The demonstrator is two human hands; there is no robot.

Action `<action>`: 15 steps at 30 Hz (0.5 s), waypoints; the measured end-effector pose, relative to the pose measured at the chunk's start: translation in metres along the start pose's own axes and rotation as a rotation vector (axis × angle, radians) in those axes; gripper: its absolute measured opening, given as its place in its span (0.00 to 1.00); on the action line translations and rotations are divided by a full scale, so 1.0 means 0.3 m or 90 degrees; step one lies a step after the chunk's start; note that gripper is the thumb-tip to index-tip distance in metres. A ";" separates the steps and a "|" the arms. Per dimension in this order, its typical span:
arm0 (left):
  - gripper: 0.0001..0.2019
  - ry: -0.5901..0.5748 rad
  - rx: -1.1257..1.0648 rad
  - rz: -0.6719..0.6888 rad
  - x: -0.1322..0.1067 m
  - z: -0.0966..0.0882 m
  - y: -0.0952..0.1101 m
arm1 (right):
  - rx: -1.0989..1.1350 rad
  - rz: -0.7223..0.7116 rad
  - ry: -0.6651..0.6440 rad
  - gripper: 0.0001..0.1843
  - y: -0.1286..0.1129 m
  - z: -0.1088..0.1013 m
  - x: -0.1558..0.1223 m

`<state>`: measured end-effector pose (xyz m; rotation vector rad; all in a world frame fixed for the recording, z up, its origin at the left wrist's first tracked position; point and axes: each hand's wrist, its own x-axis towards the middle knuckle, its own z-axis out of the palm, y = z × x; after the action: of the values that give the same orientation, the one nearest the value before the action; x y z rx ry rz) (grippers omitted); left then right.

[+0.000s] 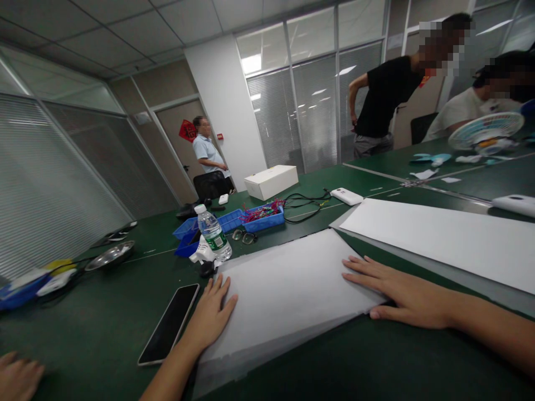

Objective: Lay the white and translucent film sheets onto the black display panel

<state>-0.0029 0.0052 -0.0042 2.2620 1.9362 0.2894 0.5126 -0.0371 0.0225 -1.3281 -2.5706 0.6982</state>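
A large white sheet of paper (284, 284) lies on the green table (104, 328) in front of me. My left hand (211, 314) rests flat on its left edge, fingers stretched out. My right hand (397, 292) lies flat on the sheet's right corner, fingers spread. Neither hand holds anything. A black phone (169, 324) lies face up just left of my left hand.
A second white sheet (438, 236) lies to the right. A water bottle (214, 236), glasses, blue trays (251, 218) with wires, a white box (271, 181) and metal bowls (111, 255) stand farther back. Another person's hand (16, 379) shows at bottom left. Three people are beyond the table.
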 end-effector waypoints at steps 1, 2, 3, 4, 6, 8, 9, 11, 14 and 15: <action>0.39 0.004 -0.002 0.001 0.000 0.001 -0.001 | 0.003 -0.004 0.008 0.44 0.008 0.003 0.000; 0.39 0.005 -0.002 0.002 0.000 0.001 -0.002 | 0.003 -0.005 0.014 0.44 0.017 0.005 0.000; 0.39 0.005 -0.002 0.002 0.000 -0.001 -0.001 | 0.002 -0.005 0.019 0.43 0.026 0.007 0.000; 0.39 0.002 -0.001 0.002 -0.001 -0.003 0.000 | -0.001 -0.003 0.026 0.43 0.037 0.008 -0.001; 0.40 -0.003 0.003 -0.001 -0.003 -0.007 0.004 | -0.007 0.002 0.043 0.42 0.062 0.011 -0.003; 0.40 -0.006 0.005 -0.005 -0.004 -0.009 0.007 | -0.016 0.013 0.067 0.42 0.090 0.017 -0.004; 0.39 -0.006 0.004 -0.006 -0.005 -0.009 0.007 | -0.024 0.021 0.078 0.42 0.104 0.020 -0.004; 0.39 0.000 0.002 -0.006 -0.004 -0.005 0.005 | -0.045 0.028 0.098 0.42 0.129 0.030 -0.002; 0.38 0.014 -0.008 -0.001 -0.003 0.000 0.000 | -0.072 0.005 0.156 0.40 0.160 0.042 0.002; 0.37 0.017 -0.013 0.002 -0.002 0.000 -0.002 | -0.078 -0.007 0.183 0.40 0.167 0.044 0.003</action>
<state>-0.0035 0.0045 -0.0044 2.2594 1.9346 0.3404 0.5439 -0.0159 -0.0131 -1.3380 -2.4183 0.3236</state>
